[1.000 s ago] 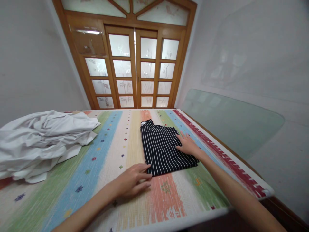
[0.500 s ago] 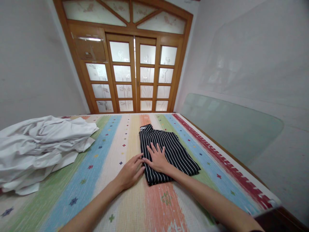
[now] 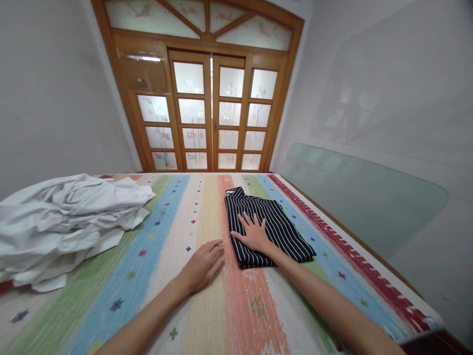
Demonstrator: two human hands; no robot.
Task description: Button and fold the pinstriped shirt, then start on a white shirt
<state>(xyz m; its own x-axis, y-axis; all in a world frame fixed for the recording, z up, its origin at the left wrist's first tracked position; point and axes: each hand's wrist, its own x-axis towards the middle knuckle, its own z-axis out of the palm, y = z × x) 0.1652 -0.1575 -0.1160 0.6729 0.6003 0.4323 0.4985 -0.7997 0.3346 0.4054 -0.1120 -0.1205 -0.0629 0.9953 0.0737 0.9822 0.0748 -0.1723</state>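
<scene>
A black shirt with white stripes (image 3: 284, 229) lies folded flat on the bed cover, its collar pointing to the far side. Spread fingers of my right hand (image 3: 253, 235) press down on the left half of this shirt, palm down. Just left of the shirt, my left hand (image 3: 204, 265) rests on or just above the cover with loosely bent fingers. It holds nothing, and a small gap separates its fingertips from the shirt's edge.
A crumpled heap of white cloth (image 3: 70, 222) lies at the left. The colourful striped cover (image 3: 170, 266) stretches under everything, with a dark red band along its right edge. A pale green headboard-like panel (image 3: 362, 192) stands by the right wall. Wooden glazed doors (image 3: 212, 113) are beyond.
The striped shirt has slid slightly away and to the right under my right hand. My left hand, earlier at the shirt's left edge, is now apart from it. The view has shifted a little.
</scene>
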